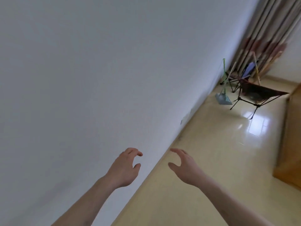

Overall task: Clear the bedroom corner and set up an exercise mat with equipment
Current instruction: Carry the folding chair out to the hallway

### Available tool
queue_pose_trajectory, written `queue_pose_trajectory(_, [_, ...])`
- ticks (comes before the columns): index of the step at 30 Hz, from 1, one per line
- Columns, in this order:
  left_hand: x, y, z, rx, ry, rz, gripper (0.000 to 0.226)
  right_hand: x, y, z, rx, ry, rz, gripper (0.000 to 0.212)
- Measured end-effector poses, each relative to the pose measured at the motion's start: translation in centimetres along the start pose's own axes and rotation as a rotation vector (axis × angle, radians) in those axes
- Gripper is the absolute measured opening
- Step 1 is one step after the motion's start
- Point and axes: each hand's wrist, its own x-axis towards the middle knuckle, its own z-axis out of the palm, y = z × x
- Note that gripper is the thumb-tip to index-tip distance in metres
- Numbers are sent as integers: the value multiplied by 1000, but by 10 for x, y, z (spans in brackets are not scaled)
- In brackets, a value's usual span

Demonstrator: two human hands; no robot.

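Both my hands reach forward at the bottom centre, and neither holds anything. My left hand [126, 168] has its fingers curled and apart, in front of the white wall. My right hand [184, 166] is open over the cream tiled floor. Far off in the room's corner stand a dark folding camp chair [259, 94] and, behind it, a second folding chair [244, 74] with a bluish back. A green-handled broom [224, 95] leans on the wall beside them. No exercise mat is in view.
A long white wall [97, 79] fills the left side and meets the glossy floor [219, 152] along a diagonal line. Striped curtains [267, 38] hang at the top right. A wooden piece of furniture [291, 144] borders the right edge.
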Motion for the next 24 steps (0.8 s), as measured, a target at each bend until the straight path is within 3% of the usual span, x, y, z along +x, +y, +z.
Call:
queue_pose_trajectory(11, [207,158,27,140,-197,381,40,36,112,-140,110,320,296,61])
queue_pose_trajectory(24, [398,360,76,103,-224,427,40,126,252,-347,126,398,347,60])
